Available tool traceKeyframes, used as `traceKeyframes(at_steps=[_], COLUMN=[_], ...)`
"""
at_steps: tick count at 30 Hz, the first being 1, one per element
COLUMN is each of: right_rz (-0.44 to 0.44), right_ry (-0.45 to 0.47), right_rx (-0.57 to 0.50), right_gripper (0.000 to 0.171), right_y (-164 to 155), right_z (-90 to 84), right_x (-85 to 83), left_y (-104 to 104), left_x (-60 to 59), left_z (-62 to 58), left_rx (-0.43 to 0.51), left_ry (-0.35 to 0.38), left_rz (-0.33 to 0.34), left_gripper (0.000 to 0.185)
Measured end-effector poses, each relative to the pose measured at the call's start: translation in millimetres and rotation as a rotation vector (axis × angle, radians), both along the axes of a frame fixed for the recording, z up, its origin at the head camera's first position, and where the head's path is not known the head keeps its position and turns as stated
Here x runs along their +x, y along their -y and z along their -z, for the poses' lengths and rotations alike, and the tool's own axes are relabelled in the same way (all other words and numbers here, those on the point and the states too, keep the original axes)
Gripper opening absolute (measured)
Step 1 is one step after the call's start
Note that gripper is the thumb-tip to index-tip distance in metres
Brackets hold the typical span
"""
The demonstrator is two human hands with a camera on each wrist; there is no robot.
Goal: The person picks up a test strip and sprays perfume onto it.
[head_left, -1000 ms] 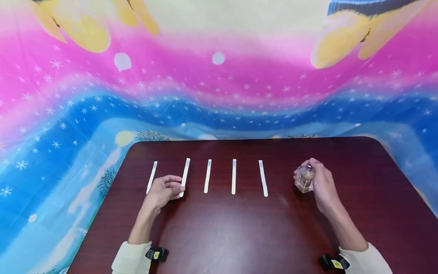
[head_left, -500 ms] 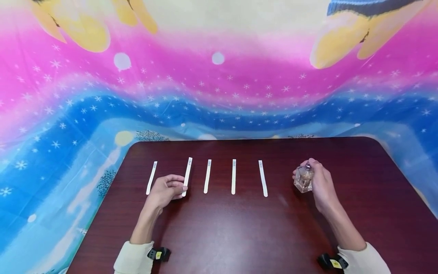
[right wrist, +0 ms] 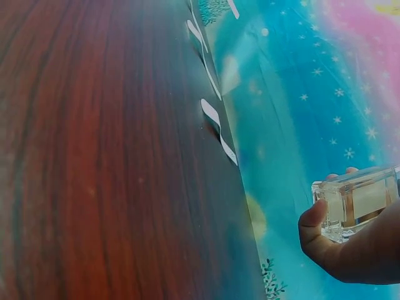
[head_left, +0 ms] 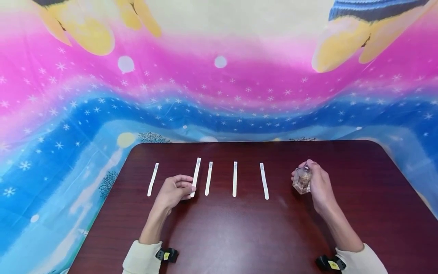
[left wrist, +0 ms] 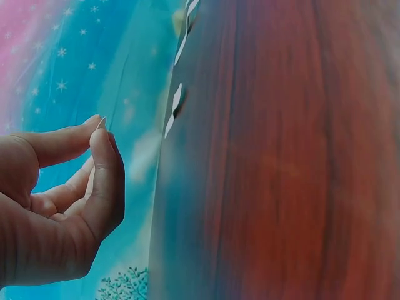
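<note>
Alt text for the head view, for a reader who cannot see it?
A left hand pinches the second of five white paper strips on a dark wooden table. The right hand holds a small glass bottle beside the row.

Item count, head view:

- Narrow white paper test strips: five. Four lie flat on the tabletop. One is pinched at its near end.
- Small clear glass perfume bottle with metal spray top: one.
- Dark red-brown wooden tabletop: one.
- Hands: two, left hand and right hand.
</note>
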State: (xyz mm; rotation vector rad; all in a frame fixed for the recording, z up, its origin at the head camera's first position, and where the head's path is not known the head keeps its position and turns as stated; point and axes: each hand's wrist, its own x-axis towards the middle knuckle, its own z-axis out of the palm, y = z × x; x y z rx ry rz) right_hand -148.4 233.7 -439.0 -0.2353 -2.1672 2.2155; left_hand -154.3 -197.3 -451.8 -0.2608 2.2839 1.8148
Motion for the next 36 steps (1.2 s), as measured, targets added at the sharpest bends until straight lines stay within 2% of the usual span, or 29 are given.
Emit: traceKeyframes(at_steps=[9,22,36], right_rz=[0.010,0.015,-0.002], right_ry=[-0.010,-0.040,-0.003], right_rx=[-0.024,-0.015,0.012], right_gripper=[0.041,0.039,0.040], right_y=[8,21,25], right_z=[-2.4,-5.4,-8.2], right_x=[-1.1,-3.8,-5.9], left_y=[-17,-31,-48], left_x=[-1.8,-3.7,-8.4], left_z=[-1.0,-2.1,-8.3], left_rx=[0.034,0.065,0.112], left_ry=[0.010,-0.004,-0.023], left_rz=[0.009,0.021,0.036], left_gripper=[0.032,0.031,0.032])
